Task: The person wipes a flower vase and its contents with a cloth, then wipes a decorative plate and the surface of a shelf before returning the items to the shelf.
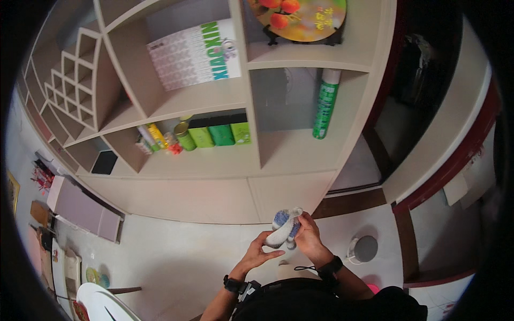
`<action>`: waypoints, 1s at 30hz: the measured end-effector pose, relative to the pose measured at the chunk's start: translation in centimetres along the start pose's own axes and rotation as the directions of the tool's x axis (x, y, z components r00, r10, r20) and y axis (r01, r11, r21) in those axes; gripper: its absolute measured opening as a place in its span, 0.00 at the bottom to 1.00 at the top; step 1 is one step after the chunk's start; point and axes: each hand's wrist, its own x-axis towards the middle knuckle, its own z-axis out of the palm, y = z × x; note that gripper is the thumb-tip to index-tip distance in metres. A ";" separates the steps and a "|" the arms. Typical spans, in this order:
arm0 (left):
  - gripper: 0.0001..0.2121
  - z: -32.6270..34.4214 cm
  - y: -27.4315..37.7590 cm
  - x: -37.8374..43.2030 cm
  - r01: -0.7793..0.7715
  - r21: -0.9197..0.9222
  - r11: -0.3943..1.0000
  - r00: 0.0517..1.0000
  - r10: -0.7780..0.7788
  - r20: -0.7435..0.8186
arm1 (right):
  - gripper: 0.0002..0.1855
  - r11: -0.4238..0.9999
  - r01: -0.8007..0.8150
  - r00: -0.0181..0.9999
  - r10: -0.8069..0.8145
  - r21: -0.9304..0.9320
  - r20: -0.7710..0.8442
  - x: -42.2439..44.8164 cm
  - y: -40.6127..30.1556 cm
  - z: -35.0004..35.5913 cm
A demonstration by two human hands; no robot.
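A soft, fuzzy knitted bundle (283, 230) in white, blue and grey is held between my two hands in front of my body. Its exact kind cannot be told, as it is folded together. My left hand (255, 252) grips its lower left end with the fingers, the thumb reaching out below it. My right hand (310, 236) pinches its right side near the top. Each wrist wears a black strap, and a small device sits by the left one.
Ahead stands a cream shelf unit (209, 166) with green boxes (221, 135), a green spray can (326, 105), a white printed box (196, 56) and a decorative plate (301, 18). A grey-topped bin (365, 248) is on the floor at right, a white round table (104, 303) at lower left.
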 end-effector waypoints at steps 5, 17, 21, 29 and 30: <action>0.12 3.5 -3.2 6.3 0.060 -0.126 0.990 0.997 -0.065 -0.033 | 0.06 0.992 0.120 0.993 -0.120 -0.034 -0.008 1.9 -4.9 -0.3; 0.08 0.4 1.3 16.3 -0.050 0.135 0.990 0.930 0.096 -0.355 | 0.04 0.707 0.417 0.872 -0.488 -0.571 0.034 9.2 -7.5 -2.5; 0.06 -0.1 4.3 20.1 -0.049 -0.141 0.989 0.941 -0.002 -0.340 | 0.04 0.361 0.508 0.727 -0.666 -0.782 0.165 13.0 -9.4 0.6; 0.23 -0.9 2.6 26.1 -0.258 0.587 0.768 0.809 0.504 -0.303 | 0.26 -0.324 0.336 0.755 -0.469 -0.884 0.459 21.6 -7.6 1.0; 0.26 -1.0 0.9 26.3 -0.226 0.479 0.848 0.903 0.368 -0.224 | 0.26 -0.385 0.318 0.774 -0.423 -0.866 0.472 22.8 -6.2 -0.7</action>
